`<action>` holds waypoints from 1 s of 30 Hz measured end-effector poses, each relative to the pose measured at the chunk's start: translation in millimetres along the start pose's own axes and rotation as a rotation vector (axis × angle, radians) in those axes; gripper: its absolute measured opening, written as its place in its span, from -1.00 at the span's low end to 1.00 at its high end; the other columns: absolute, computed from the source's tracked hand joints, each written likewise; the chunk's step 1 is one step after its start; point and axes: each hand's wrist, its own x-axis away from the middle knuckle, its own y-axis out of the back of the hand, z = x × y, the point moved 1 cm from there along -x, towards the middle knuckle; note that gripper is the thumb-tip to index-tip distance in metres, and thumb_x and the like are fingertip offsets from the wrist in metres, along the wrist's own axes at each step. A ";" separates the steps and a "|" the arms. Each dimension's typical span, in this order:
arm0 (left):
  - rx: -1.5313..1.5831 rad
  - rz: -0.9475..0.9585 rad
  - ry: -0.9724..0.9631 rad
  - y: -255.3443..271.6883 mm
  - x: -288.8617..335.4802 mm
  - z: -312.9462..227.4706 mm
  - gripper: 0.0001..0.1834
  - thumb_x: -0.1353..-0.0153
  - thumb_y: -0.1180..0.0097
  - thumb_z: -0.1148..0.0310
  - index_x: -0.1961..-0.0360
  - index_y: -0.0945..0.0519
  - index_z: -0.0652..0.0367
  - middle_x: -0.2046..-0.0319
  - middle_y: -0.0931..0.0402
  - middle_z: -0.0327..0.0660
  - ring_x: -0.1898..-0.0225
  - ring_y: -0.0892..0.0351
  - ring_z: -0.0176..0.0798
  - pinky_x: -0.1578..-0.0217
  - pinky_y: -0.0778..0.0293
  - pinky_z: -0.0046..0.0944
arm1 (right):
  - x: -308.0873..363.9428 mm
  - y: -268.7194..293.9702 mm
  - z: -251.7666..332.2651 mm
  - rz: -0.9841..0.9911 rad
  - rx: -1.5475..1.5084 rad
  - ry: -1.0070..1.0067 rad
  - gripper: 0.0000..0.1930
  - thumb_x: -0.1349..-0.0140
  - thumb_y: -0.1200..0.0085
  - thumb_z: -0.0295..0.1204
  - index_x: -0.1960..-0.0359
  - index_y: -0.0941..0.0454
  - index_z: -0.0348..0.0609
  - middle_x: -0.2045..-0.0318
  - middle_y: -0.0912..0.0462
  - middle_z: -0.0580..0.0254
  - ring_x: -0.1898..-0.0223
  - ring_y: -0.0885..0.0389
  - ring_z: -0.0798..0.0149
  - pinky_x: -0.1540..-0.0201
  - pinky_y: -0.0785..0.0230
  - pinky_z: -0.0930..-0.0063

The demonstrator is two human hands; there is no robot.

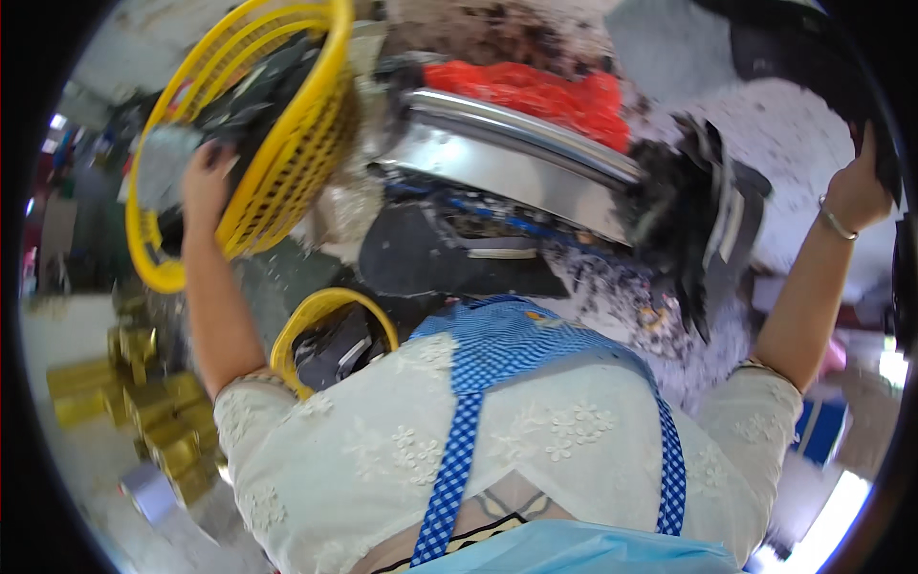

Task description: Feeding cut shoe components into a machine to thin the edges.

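Note:
My left hand (206, 187) reaches over the near rim of a large yellow plastic basket (287, 177), which is tilted and holds dark flat pieces (263, 91). Beside that hand lies a light grey flat piece (161, 165); its fingers are blurred, so their grip is unclear. Far to the right, my right hand (861, 191) is closed on a black, curved piece of sheet material (813, 53) that extends up and to the left. One finger points along its edge.
Ahead is a metal roller machine (516, 177) with a red plastic bag (535, 96) behind it. Black strips (698, 220) hang at its right end. A smaller yellow basket (387, 320) with dark pieces is near me. Gold-coloured rolls or boxes (172, 421) stand at left, a blue box (820, 430) at right.

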 end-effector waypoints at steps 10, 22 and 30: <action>-0.293 -1.243 -0.450 106.0 -0.5 -18.9 -0.59 -0.13 -0.23 0.11 0.38 -0.58 0.34 0.49 -0.54 0.03 0.46 -0.57 0.06 0.45 -0.49 -0.09 | 159.9 175.1 -17.3 0.747 0.362 0.008 -0.67 0.10 -0.22 -0.68 0.22 -0.61 -0.19 0.14 -0.60 0.11 0.06 -0.57 0.20 -0.03 -0.36 0.41; 0.486 0.283 -0.923 -59.8 167.9 -357.7 -0.85 -0.10 -0.12 0.42 0.37 -0.43 0.24 0.53 -0.36 -0.07 0.50 -0.45 -0.02 0.56 -0.35 -0.08 | 246.8 61.8 111.7 1.174 -0.327 -0.166 0.18 0.35 -0.46 0.07 -0.27 -0.11 -0.35 -0.22 -0.25 -0.14 -0.24 -0.25 -0.10 -0.26 -0.08 0.21; 0.830 0.086 -0.890 -76.7 136.8 -337.4 -0.54 0.09 -0.34 0.41 0.17 -0.40 0.24 0.22 -0.46 -0.01 0.14 -0.48 -0.05 0.11 -0.40 -0.25 | 272.3 -14.8 102.1 0.995 -0.846 -1.014 -0.56 -0.06 -0.12 -0.61 -0.04 -0.40 -0.25 0.11 -0.55 0.20 0.03 -0.51 0.27 -0.07 -0.34 0.37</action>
